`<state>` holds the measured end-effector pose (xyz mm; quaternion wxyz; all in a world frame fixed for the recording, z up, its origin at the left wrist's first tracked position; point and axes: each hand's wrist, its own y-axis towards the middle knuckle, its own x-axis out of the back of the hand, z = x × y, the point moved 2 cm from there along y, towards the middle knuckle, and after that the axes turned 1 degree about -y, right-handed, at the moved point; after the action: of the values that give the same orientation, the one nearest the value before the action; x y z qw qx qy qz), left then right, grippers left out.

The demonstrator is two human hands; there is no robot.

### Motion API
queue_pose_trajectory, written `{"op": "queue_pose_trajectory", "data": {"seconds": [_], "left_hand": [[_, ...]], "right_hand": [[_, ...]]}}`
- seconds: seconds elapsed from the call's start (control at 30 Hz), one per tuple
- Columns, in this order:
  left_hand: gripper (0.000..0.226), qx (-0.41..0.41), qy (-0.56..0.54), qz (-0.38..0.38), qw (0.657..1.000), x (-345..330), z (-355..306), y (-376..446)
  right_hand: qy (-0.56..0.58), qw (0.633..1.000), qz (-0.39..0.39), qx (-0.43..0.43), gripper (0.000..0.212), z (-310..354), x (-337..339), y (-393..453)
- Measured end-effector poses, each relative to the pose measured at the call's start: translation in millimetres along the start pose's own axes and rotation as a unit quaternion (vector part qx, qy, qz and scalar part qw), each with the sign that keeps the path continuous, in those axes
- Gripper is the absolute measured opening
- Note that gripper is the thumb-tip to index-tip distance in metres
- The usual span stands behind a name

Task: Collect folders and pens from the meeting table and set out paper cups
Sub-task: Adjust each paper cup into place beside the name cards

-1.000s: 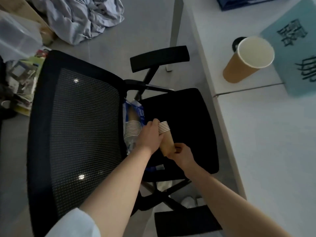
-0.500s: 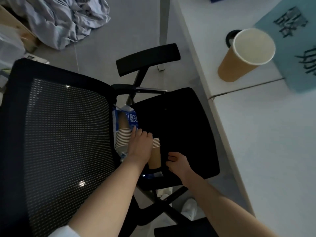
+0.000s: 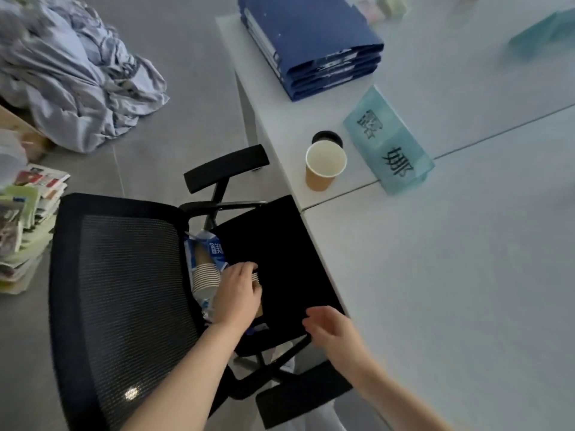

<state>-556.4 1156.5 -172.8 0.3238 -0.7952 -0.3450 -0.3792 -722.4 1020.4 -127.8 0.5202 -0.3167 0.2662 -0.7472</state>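
Black characters "露娜" on the teal name card (image 3: 389,141)

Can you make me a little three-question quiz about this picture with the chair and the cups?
1. True or false: the paper cup on the table lies on its side.
2. Which hand rests on the small cup stack on the chair seat?
3. The blue folders sit: A) on the table, B) on the floor.

Key: 1 false, it stands upright. 2 the left hand; the right hand is empty. 3 A.

Cup (image 3: 323,169) on table (image 3: 435,275), folders (image 3: 314,42) behind, chair (image 3: 124,290) apparently left.
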Motion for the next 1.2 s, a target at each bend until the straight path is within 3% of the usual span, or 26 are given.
{"op": "queue_pose_trajectory", "data": {"seconds": [0.2, 0.37, 0.53, 0.77, 0.93, 1.2], "left_hand": [[0.03, -0.152, 0.0, -0.06, 0.987, 2, -73, 3], [0.049, -0.288, 0.055, -0.032, 0.956, -22, -130, 25], [0.068, -0.298, 0.158, 0.044, 0.94, -52, -143, 45], [0.07, -0.308, 0.186, 0.046, 0.932, -62, -139, 49], [0.072, -0.311, 0.184, 0.043, 0.931, -64, -138, 50], [0.073, -0.309, 0.197, 0.049, 0.929, -62, -139, 50]], "right_hand": [[0.006, 0.994, -0.092, 0.057, 0.024, 42, 75, -18], [0.039, 0.982, -0.135, 0.124, 0.025, 107, 123, 18], [-0.015, 0.974, -0.133, 0.185, 0.05, 153, 139, 69], [-0.068, 0.972, -0.081, 0.212, 0.087, 170, 134, 130], [-0.043, 0.968, -0.077, 0.236, 0.078, 178, 123, 145], [-0.008, 0.957, -0.148, 0.249, 0.07, 165, 129, 135]]}}
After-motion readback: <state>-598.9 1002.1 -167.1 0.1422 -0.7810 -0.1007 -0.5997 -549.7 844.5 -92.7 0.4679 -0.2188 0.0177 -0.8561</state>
